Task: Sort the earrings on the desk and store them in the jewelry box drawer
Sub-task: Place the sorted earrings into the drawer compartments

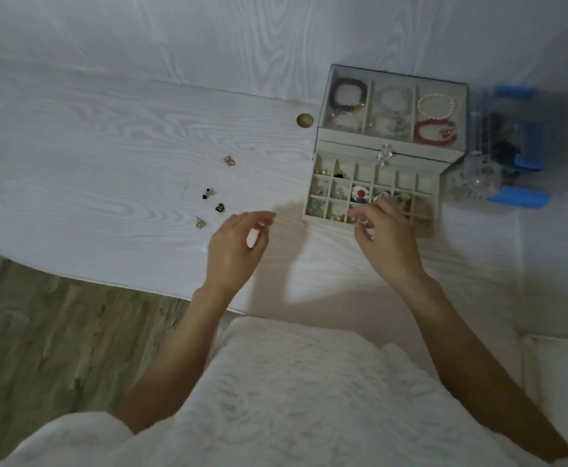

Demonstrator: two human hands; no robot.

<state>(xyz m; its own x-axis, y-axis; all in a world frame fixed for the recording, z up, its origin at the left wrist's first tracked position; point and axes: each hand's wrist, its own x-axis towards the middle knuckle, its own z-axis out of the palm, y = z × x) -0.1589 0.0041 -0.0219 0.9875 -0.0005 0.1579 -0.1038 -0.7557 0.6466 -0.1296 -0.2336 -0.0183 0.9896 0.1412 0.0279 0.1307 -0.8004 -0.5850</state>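
Several small earrings lie loose on the white desk: a gold one, a black and gold one, a black heart-shaped one and another gold one. The jewelry box stands at the right, bracelets showing under its clear lid. Its drawer is pulled out, and several compartments hold earrings. My left hand hovers over the desk right of the loose earrings, fingers loosely curved, holding nothing. My right hand is over the drawer's front compartments with curled fingers; whether it pinches an earring is unclear.
A clear and blue plastic organiser stands right of the box. A round brass-coloured hole sits in the desk near the wall. The desk's front edge runs just above my lap, with wooden floor at the lower left.
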